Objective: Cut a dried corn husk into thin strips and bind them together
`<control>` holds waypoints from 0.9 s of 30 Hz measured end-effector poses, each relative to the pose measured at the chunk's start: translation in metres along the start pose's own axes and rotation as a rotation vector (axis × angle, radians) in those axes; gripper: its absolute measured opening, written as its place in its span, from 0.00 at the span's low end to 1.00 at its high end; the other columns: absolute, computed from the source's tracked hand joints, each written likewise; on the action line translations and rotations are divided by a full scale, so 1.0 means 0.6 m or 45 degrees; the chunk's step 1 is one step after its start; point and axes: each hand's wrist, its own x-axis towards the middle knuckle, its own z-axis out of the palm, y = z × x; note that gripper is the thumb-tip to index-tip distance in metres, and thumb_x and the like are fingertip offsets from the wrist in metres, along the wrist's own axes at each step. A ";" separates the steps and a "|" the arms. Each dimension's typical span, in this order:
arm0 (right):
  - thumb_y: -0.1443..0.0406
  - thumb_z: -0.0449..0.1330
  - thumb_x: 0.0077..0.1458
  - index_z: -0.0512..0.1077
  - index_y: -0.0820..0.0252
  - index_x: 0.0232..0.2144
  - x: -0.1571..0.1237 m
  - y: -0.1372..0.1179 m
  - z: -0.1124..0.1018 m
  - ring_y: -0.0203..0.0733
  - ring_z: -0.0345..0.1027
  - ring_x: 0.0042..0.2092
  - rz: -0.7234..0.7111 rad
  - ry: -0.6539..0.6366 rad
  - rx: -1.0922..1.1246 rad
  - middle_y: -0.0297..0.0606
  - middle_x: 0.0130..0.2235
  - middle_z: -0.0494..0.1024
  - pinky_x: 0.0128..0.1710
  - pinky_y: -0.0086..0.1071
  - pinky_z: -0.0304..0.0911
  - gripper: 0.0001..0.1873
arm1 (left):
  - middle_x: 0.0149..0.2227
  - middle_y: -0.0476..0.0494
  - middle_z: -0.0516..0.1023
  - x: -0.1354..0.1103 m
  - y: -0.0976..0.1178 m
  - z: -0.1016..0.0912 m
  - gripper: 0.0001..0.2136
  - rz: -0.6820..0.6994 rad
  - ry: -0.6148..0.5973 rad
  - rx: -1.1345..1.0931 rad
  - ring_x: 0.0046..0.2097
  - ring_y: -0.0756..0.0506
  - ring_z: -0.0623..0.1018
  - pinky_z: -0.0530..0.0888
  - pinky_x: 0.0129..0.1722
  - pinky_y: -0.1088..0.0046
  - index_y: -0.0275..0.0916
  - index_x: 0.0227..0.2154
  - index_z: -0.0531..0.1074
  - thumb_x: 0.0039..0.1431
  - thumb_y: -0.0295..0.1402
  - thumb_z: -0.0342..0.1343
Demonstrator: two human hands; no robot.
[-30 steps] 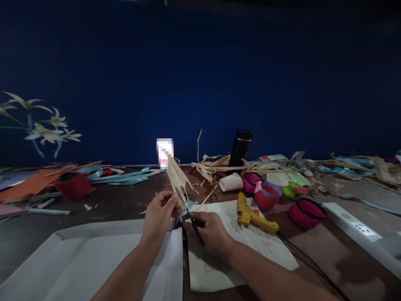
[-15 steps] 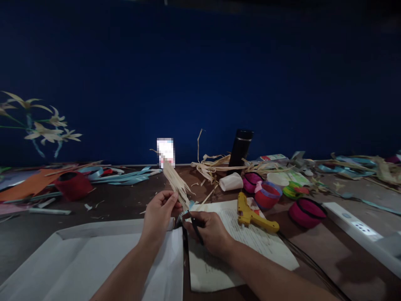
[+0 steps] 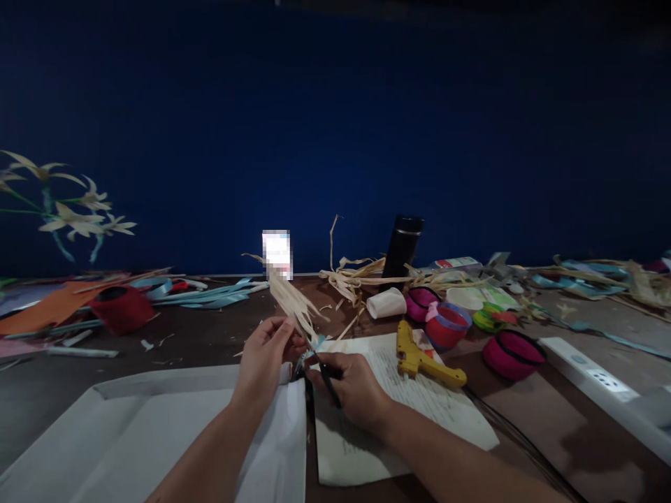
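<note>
My left hand (image 3: 266, 356) pinches a bundle of pale dried husk strips (image 3: 290, 297), which fan up and away from the fingers. A thin strand at its far end crosses in front of the bright pixelated rectangle. Close on the right, my right hand (image 3: 359, 388) is closed on scissors with dark handles (image 3: 329, 381). Their blades point up toward the husk bundle's lower edge; whether they touch it I cannot tell. A small light blue piece (image 3: 319, 341) shows by the blades. Below the left fingers, a small shiny item is partly hidden.
A yellow glue gun (image 3: 419, 360) lies on a printed booklet (image 3: 361, 454). At left front is a white box lid (image 3: 157, 433). Behind stand a black flask (image 3: 402, 251) and a tipped white cup (image 3: 386, 304). A power strip (image 3: 602, 384) is at right, husk flowers (image 3: 76, 220) at left.
The left hand and husk bundle have shifted slightly left, and the bundle leans a little more. The right hand with the scissors stays nearly in place.
</note>
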 end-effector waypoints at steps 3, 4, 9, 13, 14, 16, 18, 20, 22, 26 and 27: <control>0.57 0.59 0.48 0.74 0.65 0.30 -0.001 0.008 0.002 0.27 0.48 0.21 -0.009 0.001 0.003 0.30 0.21 0.61 0.18 0.22 0.46 0.15 | 0.22 0.52 0.70 0.002 0.003 -0.001 0.16 0.008 0.052 -0.014 0.23 0.54 0.70 0.72 0.24 0.79 0.35 0.30 0.70 0.42 0.41 0.63; 0.58 0.59 0.49 0.74 0.65 0.30 -0.001 0.011 0.002 0.27 0.49 0.21 -0.008 -0.006 0.001 0.30 0.21 0.61 0.18 0.22 0.47 0.14 | 0.21 0.53 0.70 0.002 0.003 -0.001 0.16 0.006 0.065 -0.007 0.23 0.54 0.70 0.72 0.24 0.80 0.35 0.30 0.70 0.41 0.41 0.63; 0.58 0.58 0.49 0.74 0.64 0.31 0.001 0.017 0.003 0.27 0.49 0.20 -0.011 0.003 -0.009 0.30 0.21 0.62 0.18 0.22 0.47 0.13 | 0.21 0.51 0.72 0.003 0.002 -0.004 0.15 0.007 0.075 -0.010 0.24 0.54 0.72 0.71 0.24 0.82 0.35 0.29 0.70 0.41 0.40 0.63; 0.59 0.58 0.49 0.73 0.64 0.29 0.002 0.015 0.003 0.27 0.49 0.20 -0.020 0.015 -0.011 0.30 0.20 0.61 0.18 0.22 0.47 0.13 | 0.22 0.50 0.73 0.000 0.004 -0.001 0.15 -0.002 0.055 -0.043 0.25 0.53 0.73 0.72 0.25 0.81 0.34 0.29 0.70 0.41 0.39 0.64; 0.59 0.58 0.49 0.73 0.64 0.28 0.002 0.016 0.003 0.27 0.49 0.20 -0.028 0.014 -0.010 0.29 0.20 0.60 0.17 0.22 0.46 0.12 | 0.22 0.50 0.74 0.000 0.004 0.000 0.14 -0.013 0.054 -0.051 0.25 0.53 0.74 0.72 0.25 0.81 0.34 0.28 0.70 0.41 0.38 0.64; 0.59 0.58 0.49 0.73 0.64 0.28 0.003 0.017 0.003 0.27 0.48 0.20 -0.048 0.015 -0.003 0.29 0.20 0.59 0.17 0.22 0.46 0.12 | 0.22 0.49 0.74 0.000 0.003 0.001 0.14 -0.038 0.046 -0.073 0.26 0.53 0.74 0.72 0.26 0.81 0.34 0.27 0.69 0.41 0.37 0.64; 0.60 0.57 0.50 0.73 0.64 0.28 0.004 0.019 0.003 0.27 0.48 0.20 -0.063 0.024 0.000 0.29 0.19 0.59 0.17 0.22 0.46 0.11 | 0.22 0.48 0.74 0.000 0.000 0.001 0.14 -0.062 0.029 -0.101 0.26 0.52 0.75 0.72 0.26 0.80 0.34 0.27 0.69 0.41 0.37 0.64; 0.61 0.57 0.50 0.73 0.64 0.29 0.005 0.020 0.002 0.27 0.48 0.19 -0.067 0.039 -0.016 0.29 0.19 0.59 0.17 0.22 0.46 0.11 | 0.22 0.48 0.74 0.000 -0.003 -0.001 0.14 -0.073 0.015 -0.120 0.25 0.52 0.74 0.72 0.25 0.80 0.34 0.27 0.69 0.40 0.38 0.64; 0.61 0.57 0.50 0.74 0.64 0.30 0.004 0.019 0.000 0.28 0.49 0.20 -0.063 0.041 -0.047 0.30 0.19 0.60 0.17 0.22 0.46 0.11 | 0.22 0.49 0.74 0.000 -0.004 -0.002 0.14 -0.072 0.011 -0.118 0.25 0.53 0.74 0.72 0.26 0.80 0.34 0.27 0.69 0.40 0.38 0.64; 0.60 0.57 0.50 0.74 0.63 0.32 0.003 0.012 -0.002 0.28 0.49 0.20 -0.060 0.026 -0.099 0.30 0.20 0.61 0.17 0.22 0.46 0.12 | 0.22 0.49 0.74 0.000 -0.002 -0.001 0.14 -0.061 0.019 -0.095 0.25 0.53 0.74 0.72 0.27 0.81 0.34 0.27 0.69 0.40 0.38 0.64; 0.60 0.57 0.50 0.74 0.63 0.33 0.002 0.011 -0.003 0.28 0.48 0.20 -0.064 0.021 -0.102 0.30 0.20 0.61 0.17 0.22 0.46 0.12 | 0.22 0.49 0.74 0.000 -0.002 0.000 0.14 -0.061 0.022 -0.093 0.25 0.53 0.74 0.72 0.27 0.81 0.34 0.27 0.69 0.40 0.37 0.65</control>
